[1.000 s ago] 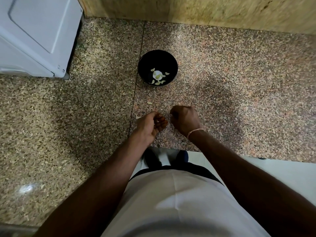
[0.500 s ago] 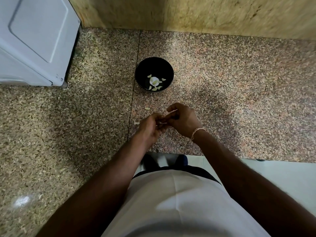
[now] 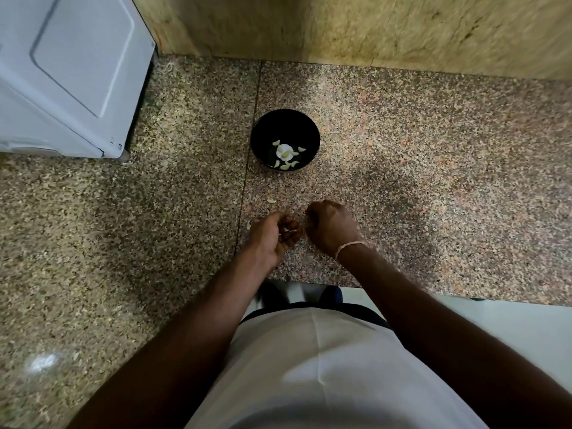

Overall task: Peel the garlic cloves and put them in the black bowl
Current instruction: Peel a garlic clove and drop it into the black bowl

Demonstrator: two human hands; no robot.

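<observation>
Black bowl (image 3: 285, 140) toward the counter's (image 3: 433, 181) back edge already holds several peeled cloves (image 3: 286, 154). Near the front edge, left hand (image 3: 272, 235) curls round a pale clove (image 3: 288, 233); right hand (image 3: 331, 226) is fisted, contents hidden. Peeling looks unfinished.

No text, label, brand, number or sign can be read anywhere in the head view. The white appliance (image 3: 71, 72) at the upper left carries a few tiny dark marks near its lower front corner, but they are too small and blurred to make out as letters or figures. The black bowl (image 3: 263, 131), the speckled granite tabletop (image 3: 433, 196) and the wooden panel (image 3: 371, 29) behind it bear no lettering that shows.
</observation>
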